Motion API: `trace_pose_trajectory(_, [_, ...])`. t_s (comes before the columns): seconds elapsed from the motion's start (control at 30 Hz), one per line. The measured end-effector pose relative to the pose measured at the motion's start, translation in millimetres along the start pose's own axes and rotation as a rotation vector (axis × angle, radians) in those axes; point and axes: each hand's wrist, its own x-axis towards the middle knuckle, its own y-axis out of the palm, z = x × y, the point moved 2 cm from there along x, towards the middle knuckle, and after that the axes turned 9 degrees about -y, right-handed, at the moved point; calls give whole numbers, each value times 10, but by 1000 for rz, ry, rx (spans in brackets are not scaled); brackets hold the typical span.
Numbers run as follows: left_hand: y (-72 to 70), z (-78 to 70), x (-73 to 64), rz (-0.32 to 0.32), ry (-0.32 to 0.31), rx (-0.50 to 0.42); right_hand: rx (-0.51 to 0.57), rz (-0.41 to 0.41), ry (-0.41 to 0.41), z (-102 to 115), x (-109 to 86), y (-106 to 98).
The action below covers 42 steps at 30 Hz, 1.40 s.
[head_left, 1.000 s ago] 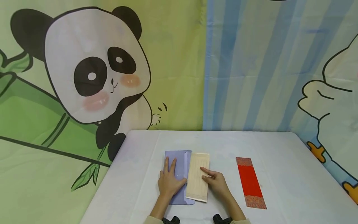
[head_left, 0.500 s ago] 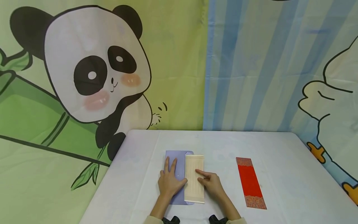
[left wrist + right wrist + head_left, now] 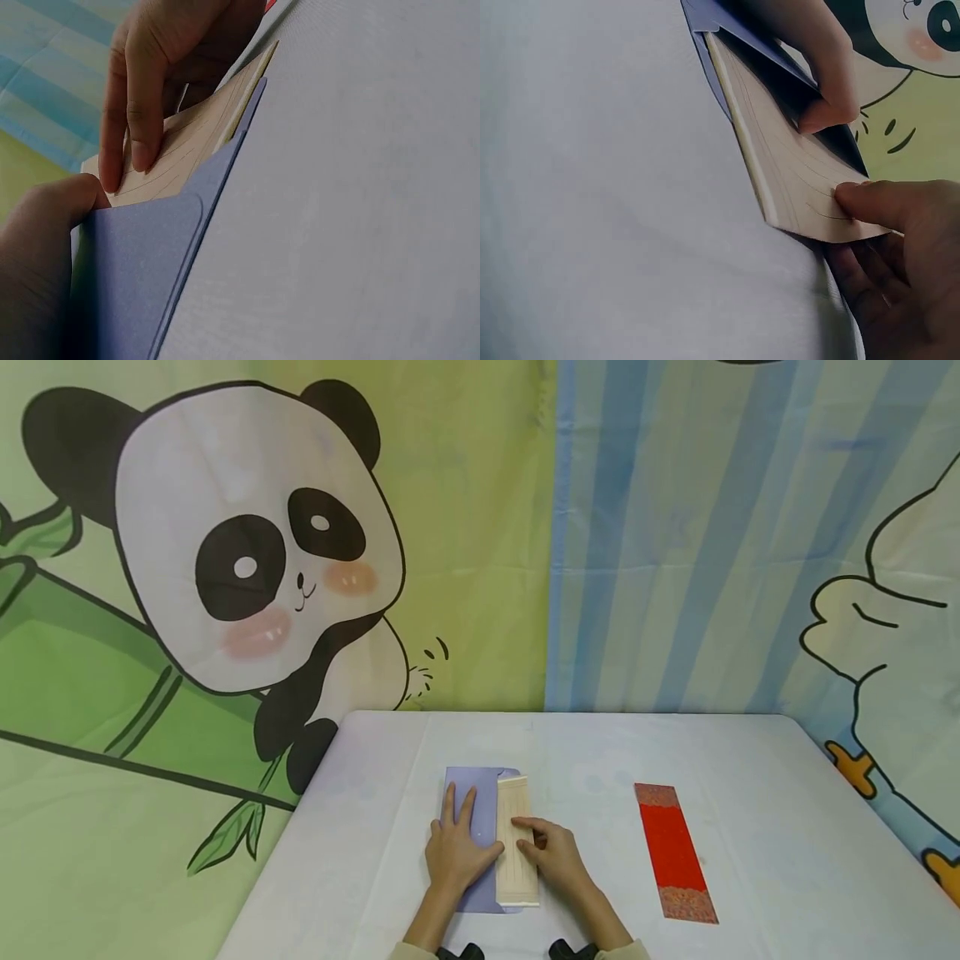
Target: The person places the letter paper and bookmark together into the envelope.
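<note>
A purple envelope (image 3: 483, 802) lies on the table with its opening facing right. My left hand (image 3: 456, 852) rests on it with the fingers spread, and the thumb (image 3: 829, 101) is hooked at the mouth, holding the upper layer up. Folded cream letter paper (image 3: 516, 881), printed with fine lines, sits partly inside the envelope, its right portion sticking out. My right hand (image 3: 557, 857) pinches the paper's outer edge, thumb on top and other fingers underneath in the right wrist view. The paper's inner part is hidden by the envelope.
A red strip (image 3: 673, 847) with patterned ends lies flat to the right on the white-covered table (image 3: 780, 827). Behind the table hangs a curtain (image 3: 472, 568) with a cartoon panda. Dark wrist devices (image 3: 573, 950) sit near both sleeves.
The right hand has moved left with the letter paper, which has straightened and slid further into the envelope. The left hand has stayed in place on the envelope.
</note>
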Motion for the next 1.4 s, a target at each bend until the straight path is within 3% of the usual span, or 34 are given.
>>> trace_pose_trajectory(0.13, [-9,4,-5,-11,-3,0,-95,28,-24,-14,-8,-46])
trace_pose_trajectory(0.37, [-31,20,-1,-6,-5,-1,-182,204,-109,-36,-38,-188])
trace_pose_trajectory(0.53, [-41,27,-2,0,-2,3,-235,277,-152,-75,-42,-202])
trace_pose_trajectory(0.8, [-14,21,-5,5,4,6,-266,295,-220,-69,26,-69])
trace_pose_trajectory(0.97, [5,15,-9,1,12,13,-338,275,-183,-48,45,-2])
trace_pose_trajectory(1.17, [-2,14,-7,-9,27,21,-320,225,-169,-33,26,-66])
trace_pose_trajectory(1.4, [3,17,1,5,21,20,-312,326,-243,-55,56,-111])
